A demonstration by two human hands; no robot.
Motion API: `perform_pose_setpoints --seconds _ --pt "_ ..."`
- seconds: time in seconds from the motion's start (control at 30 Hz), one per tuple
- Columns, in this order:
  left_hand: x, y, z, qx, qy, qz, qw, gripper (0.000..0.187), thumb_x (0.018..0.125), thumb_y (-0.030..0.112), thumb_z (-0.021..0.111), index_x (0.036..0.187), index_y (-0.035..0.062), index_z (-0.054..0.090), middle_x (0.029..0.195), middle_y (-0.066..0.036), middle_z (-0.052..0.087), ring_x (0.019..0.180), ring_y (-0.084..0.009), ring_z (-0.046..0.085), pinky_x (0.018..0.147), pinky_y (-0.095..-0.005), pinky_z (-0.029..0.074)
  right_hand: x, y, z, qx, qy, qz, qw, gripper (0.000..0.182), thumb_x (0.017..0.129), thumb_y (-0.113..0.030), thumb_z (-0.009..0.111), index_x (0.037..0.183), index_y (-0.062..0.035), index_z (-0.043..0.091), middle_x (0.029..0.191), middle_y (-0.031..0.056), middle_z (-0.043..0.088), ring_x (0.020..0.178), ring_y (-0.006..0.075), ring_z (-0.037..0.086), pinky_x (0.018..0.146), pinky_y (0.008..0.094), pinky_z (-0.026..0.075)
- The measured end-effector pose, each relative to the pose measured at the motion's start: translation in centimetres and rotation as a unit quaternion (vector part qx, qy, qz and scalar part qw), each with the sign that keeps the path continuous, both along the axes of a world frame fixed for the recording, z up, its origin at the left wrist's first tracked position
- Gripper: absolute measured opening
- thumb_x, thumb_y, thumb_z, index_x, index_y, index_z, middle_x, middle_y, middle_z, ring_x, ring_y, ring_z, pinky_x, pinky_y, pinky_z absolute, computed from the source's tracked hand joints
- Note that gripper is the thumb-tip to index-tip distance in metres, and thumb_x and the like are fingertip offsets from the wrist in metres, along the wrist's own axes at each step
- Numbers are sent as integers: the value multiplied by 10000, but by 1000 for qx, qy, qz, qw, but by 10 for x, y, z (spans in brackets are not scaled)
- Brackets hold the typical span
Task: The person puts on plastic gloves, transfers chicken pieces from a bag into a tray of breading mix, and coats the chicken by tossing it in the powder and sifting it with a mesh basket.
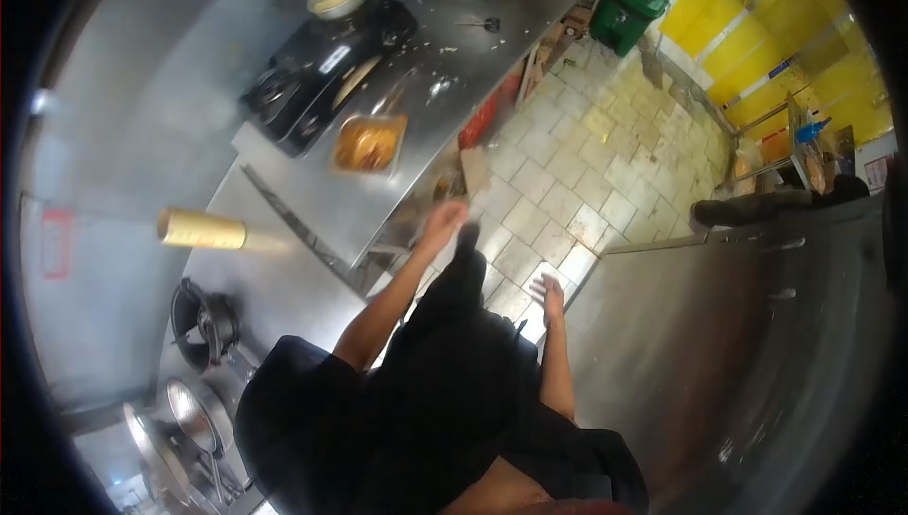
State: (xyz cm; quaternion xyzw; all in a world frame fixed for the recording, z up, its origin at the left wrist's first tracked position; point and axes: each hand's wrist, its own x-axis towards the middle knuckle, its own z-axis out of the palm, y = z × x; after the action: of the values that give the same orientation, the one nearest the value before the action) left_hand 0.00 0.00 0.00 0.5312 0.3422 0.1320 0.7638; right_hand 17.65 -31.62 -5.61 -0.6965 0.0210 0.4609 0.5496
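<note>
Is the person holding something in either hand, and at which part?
Nothing is held. The left hand reaches toward the steel counter's edge with no object in its grip. The right hand hangs open above the tiled floor, empty too.

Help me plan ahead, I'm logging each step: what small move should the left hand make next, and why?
Probably a short reach forward and up to the tray of orange food. The left hand is stretched out, empty, at the edge of the steel counter, and that tray is the nearest thing on it. The right hand hangs empty over the tiled floor, near nothing.
</note>
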Motion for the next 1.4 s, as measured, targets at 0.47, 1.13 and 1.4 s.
perform_pose_setpoints --seconds 0.47,1.13,1.4 --pt "344 159 68 277 -148 18 949 531 929 100 558 1401 -42 360 1382 -189 485 1231 -219 516 977 -320 435 150 18 -108 -202 71 -172 962 257 907 -266 584 1089 -86 565 933 110 655 787 233 644 640 412 534" --pt "693 268 -189 405 300 -637 584 273 862 281 578 1046 102 672 988 -155 661 953 -328 609 867 -417 463 404 76 -66 -118 79 -330 933 353 939 -340 542 1110 -37 598 947 102 663 774 205 639 645 346 513" --pt "820 186 -151 291 388 -568 664 366 869 395 529 914 69 689 887 -186 667 893 -359 629 811 -459 473 694 -38 -82 -79 -1 -431 899 331 934 -314 560 1127 -44 571 959 103 657 778 206 654 622 324 508"
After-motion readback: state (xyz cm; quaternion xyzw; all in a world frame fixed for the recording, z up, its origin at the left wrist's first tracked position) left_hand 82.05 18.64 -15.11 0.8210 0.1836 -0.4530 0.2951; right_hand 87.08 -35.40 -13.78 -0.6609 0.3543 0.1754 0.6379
